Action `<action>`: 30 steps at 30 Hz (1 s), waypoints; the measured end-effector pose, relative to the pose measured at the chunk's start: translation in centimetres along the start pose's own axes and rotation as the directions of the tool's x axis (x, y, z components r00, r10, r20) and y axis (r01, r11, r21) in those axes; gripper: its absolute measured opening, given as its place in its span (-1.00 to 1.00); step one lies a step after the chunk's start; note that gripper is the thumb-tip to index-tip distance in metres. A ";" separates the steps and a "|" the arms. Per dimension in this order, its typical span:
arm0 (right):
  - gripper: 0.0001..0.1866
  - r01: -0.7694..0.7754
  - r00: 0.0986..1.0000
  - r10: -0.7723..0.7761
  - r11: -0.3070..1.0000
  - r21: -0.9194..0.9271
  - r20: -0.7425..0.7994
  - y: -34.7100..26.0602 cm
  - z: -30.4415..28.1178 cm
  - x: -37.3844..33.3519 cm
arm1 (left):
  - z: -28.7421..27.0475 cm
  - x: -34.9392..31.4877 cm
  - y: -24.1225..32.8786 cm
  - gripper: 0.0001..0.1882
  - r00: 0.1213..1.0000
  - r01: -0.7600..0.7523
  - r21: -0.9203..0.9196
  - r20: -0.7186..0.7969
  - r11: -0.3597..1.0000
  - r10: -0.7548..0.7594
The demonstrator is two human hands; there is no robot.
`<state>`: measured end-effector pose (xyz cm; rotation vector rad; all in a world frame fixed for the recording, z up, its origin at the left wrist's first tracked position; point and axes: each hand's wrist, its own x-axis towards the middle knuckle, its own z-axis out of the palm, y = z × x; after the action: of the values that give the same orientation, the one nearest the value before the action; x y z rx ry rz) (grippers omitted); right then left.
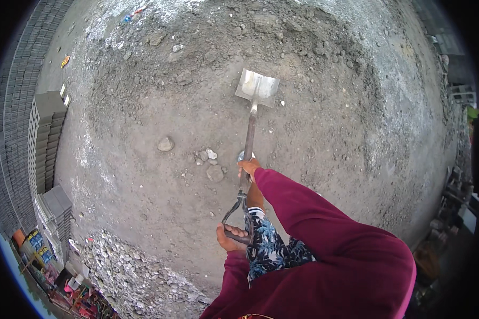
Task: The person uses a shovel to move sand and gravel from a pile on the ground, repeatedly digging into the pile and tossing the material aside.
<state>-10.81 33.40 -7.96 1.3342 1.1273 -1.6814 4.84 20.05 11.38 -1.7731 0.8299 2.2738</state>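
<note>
The shovel [252, 122] is in front of the person, held in both hands; the left hand [231, 237] is wrapped around the bar of its handle [243, 239], close to the body; the right hand [248, 167] grips the brown shaft [249, 139] farther along, so neither hand is free; the flat metal blade [257, 89] is out ahead of both hands, and the right hand is the nearer one to it; the shovel's long line runs away from the body, from the left hand, through the right hand and on to the blade, with a small lean to the right as it goes out; that line, from the low hand to the far blade, looks like what matters most for steering; the blade is over the grey ground [314, 143], near the edge of the lumpy, loose dirt [303, 48] that lies beyond it; I cannot tell if the blade touches the ground or hangs just above it; a small pale stone [282, 102] is just to the right of the blade; left of the shaft, a little bunch of stones [215, 173] lies near the right hand, with one bigger stone [166, 144] well apart from them, farther left; the blue patterned shorts [266, 242] are just to the right of the handle.
</note>
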 end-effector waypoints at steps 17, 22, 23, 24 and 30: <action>-0.59 -0.159 0.987 0.156 0.984 0.084 0.032 -9.0 4.8 -5.4 | 14.1 6.7 4.7 -0.60 0.999 0.032 0.025 0.013 0.999 -0.032; -0.65 -0.062 0.997 0.062 0.998 -0.010 0.036 -20.0 4.8 3.7 | 24.4 17.0 2.6 -0.60 0.992 -0.006 -0.059 0.127 0.998 0.013; -0.63 -0.046 0.999 0.046 0.999 0.005 0.002 -23.1 5.5 5.3 | 27.3 18.9 2.9 -0.57 0.991 -0.052 -0.019 0.125 0.998 0.054; -0.62 -0.028 0.999 0.028 1.000 0.001 -0.018 -26.7 6.4 6.8 | 29.4 20.9 4.2 -0.56 0.985 -0.025 -0.019 0.168 1.000 0.028; -0.49 -0.092 0.996 0.092 0.993 0.070 0.004 -26.5 8.9 12.4 | 28.6 26.8 7.3 -0.52 0.998 -0.017 0.078 0.060 0.997 0.013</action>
<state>-40.78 34.98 -13.86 1.4070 0.9990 -1.6673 -30.59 22.38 -6.79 -1.6634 0.9110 2.2586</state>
